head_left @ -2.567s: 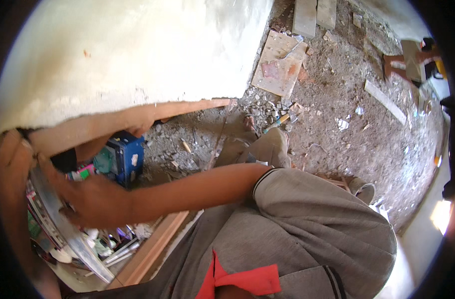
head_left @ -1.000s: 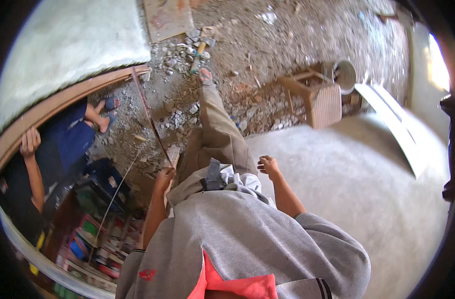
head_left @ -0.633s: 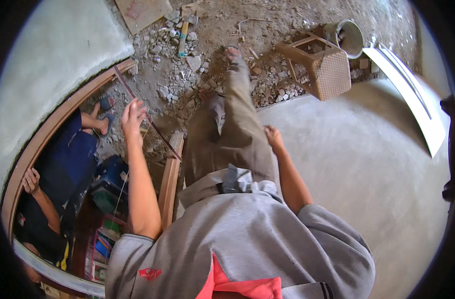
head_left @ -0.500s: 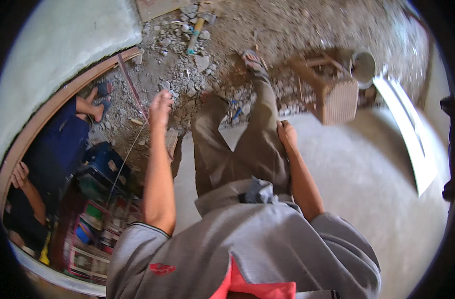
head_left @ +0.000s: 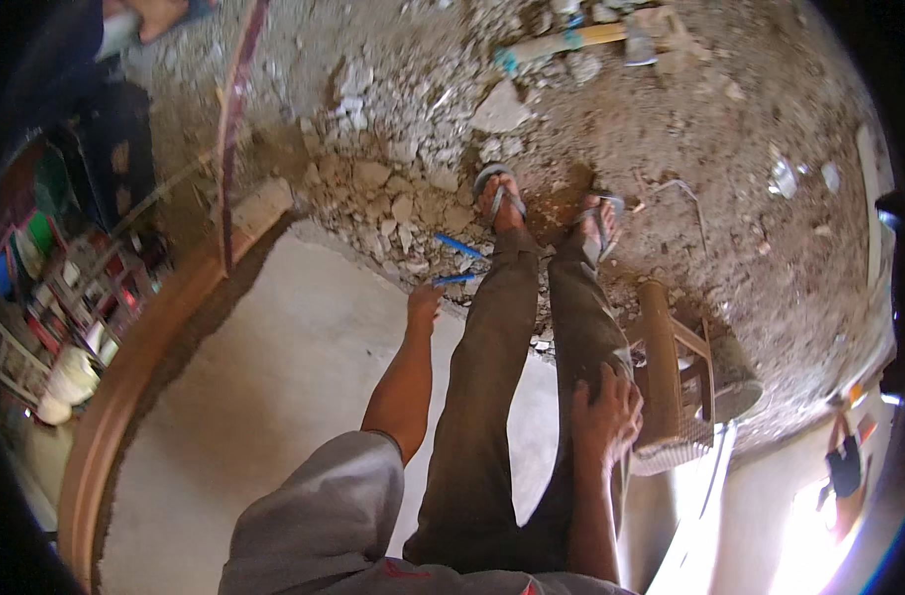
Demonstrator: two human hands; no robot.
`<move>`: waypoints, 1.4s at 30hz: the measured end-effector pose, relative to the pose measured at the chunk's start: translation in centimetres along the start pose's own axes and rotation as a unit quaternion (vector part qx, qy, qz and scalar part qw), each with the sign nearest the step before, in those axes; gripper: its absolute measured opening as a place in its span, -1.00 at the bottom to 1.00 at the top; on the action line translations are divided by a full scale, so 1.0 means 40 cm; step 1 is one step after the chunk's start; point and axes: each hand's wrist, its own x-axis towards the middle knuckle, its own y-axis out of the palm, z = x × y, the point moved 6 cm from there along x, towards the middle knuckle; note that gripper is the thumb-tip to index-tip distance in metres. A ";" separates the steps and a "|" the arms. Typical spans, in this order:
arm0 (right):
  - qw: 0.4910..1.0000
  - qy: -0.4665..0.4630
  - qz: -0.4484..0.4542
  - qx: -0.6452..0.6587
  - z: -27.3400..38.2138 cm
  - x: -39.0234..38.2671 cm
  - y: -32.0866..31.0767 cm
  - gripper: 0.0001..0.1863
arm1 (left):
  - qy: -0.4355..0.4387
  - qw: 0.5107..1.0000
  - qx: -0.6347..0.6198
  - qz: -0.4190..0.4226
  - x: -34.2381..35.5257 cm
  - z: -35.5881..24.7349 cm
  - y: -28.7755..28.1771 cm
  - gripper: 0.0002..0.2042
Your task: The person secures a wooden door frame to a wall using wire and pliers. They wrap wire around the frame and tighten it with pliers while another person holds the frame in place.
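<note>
My left hand (head_left: pixel 425 305) hangs low beside my left leg. Its fingers are seen edge-on and too small to read. Just past its fingertips lies a blue stick-like piece (head_left: pixel 454 281); whether they touch I cannot tell. A second blue piece (head_left: pixel 460 246) rests on the rubble a little farther off. On my right thigh, my right hand (head_left: pixel 609 409) lies with its fingers spread over the brown trousers (head_left: pixel 477 421), holding no object. Both feet, in flip-flops (head_left: pixel 499 193), stand on broken ground.
A brown stool (head_left: pixel 661 347) lies tipped at my right, beside a grey bucket (head_left: pixel 738 382). Ahead lies a wooden-handled hammer-like tool (head_left: pixel 562 45). A wooden door frame (head_left: pixel 145 377) edges the smooth wall (head_left: pixel 254 337) at left. A bag (head_left: pixel 845 466) hangs far right.
My view has swung left and I am standing straighter, feet together. My left hand has dropped from raised in front to beside my leg. My right hand stays on my thigh.
</note>
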 end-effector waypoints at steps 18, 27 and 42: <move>0.971 -0.123 -0.140 -0.149 0.059 0.062 -0.048 -0.65 | 0.015 0.875 -0.365 -0.318 0.159 0.072 0.174 -0.54; 0.961 -0.254 0.103 -0.022 0.043 0.021 -0.095 0.17 | 0.153 0.786 -0.599 -0.010 -0.730 -0.143 -0.273 -0.68; 0.687 -0.587 -0.215 0.371 0.140 -0.670 -1.028 -0.30 | 0.439 0.846 -0.242 0.183 -1.652 -0.556 -0.412 -0.45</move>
